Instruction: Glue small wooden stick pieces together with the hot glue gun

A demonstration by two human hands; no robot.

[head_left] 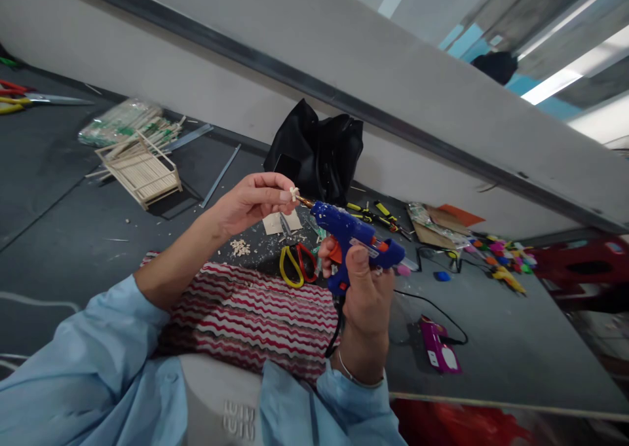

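My left hand (260, 200) pinches a small pale wooden piece (294, 193) between thumb and fingertips. Wrapped round the handle of a blue hot glue gun (351, 233), my right hand (363, 279) has its fingers at the orange trigger. The gun's brass nozzle points left, right at the small piece; whether it touches cannot be made out. Below the hands lie scissors (293, 266) with one yellow and one red handle, their blades over a pale card. A heap of tiny wooden bits (240, 247) sits to their left.
A small stick-built frame (142, 174) stands at left, by bagged sticks (122, 122) and a metal ruler (221, 174). A black bag (319, 148) leans on the partition. Pliers (376, 217), a purple device (439, 344) with a cord and colourful pieces (506, 253) lie right. A striped cloth (236, 315) covers the front.
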